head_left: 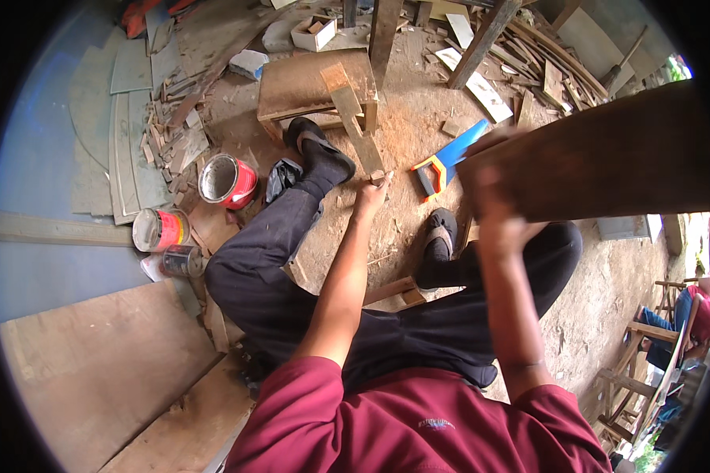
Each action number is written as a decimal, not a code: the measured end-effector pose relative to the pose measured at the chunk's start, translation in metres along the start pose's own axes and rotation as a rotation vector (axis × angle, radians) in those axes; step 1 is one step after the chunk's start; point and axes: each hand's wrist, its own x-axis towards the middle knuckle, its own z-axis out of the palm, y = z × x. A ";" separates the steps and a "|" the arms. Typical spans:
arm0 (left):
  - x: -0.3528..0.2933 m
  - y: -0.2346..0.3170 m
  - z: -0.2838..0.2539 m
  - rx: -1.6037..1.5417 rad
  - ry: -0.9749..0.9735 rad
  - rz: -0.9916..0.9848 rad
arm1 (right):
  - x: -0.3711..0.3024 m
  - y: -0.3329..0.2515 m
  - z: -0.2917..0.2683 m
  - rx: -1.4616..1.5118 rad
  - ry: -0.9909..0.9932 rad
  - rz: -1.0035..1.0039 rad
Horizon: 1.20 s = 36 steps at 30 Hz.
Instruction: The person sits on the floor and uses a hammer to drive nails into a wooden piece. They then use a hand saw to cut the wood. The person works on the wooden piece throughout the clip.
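My left hand (372, 194) is closed round the near end of a narrow wooden strip (356, 130). The strip slants away from me, its far end over the top of a low wooden stool (296, 79). On the right, my right hand (498, 217) grips the left end of a wide dark wooden plank (599, 162), raised above the floor; motion smears the fingers. Part of the view on that side is hidden by the plank. Between my hands, a handsaw (452, 159) with a blue blade and an orange and black handle lies on the floor.
Left of my legs stand a red bucket (227, 181), a paint can (159, 230) and a smaller tin (181, 261). Scrap wood (556, 79) is heaped at the far right. Wooden sheets (106, 370) lie at the lower left. Someone in red (700, 315) is at the right edge.
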 end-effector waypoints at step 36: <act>-0.015 -0.015 -0.006 -0.362 0.102 0.171 | -0.106 0.154 -0.049 -0.847 -0.301 0.529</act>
